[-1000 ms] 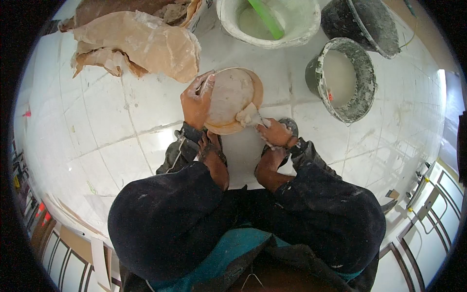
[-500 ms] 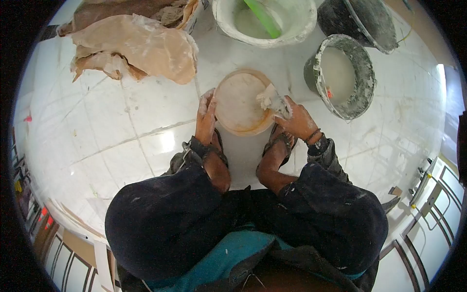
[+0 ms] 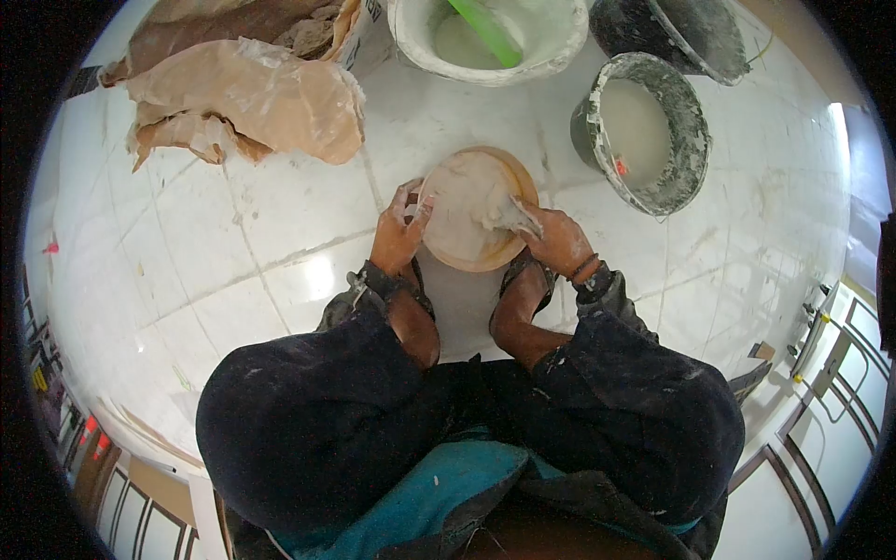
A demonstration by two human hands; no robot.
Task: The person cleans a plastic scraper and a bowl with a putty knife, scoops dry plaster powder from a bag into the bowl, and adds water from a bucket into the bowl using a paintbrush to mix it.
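A round, shallow tan bowl [image 3: 455, 210] with pale powder or paste in it is between my feet. My left hand [image 3: 401, 229] grips the bowl's left rim, thumb over the edge. Closed around a paste-smeared scraper [image 3: 519, 217], my right hand [image 3: 559, 243] is at the bowl's right side. The scraper's tip touches a pale lump [image 3: 492, 207] inside the bowl. My right fingers hide part of the tool, so its exact shape is unclear.
Beyond the bowl, a white bucket [image 3: 408, 47] holds pale liquid and a green tool [image 3: 487, 34]. A dark bucket [image 3: 581, 131] with whitish liquid is at the right, another dark bucket [image 3: 644, 39] behind it. A torn paper bag [image 3: 252, 98] lies at the upper left.
The bowl has shifted right and turned. My right hand has moved the scraper over the bowl's right part. My left hand has moved right with the rim. The whole view has shifted slightly.
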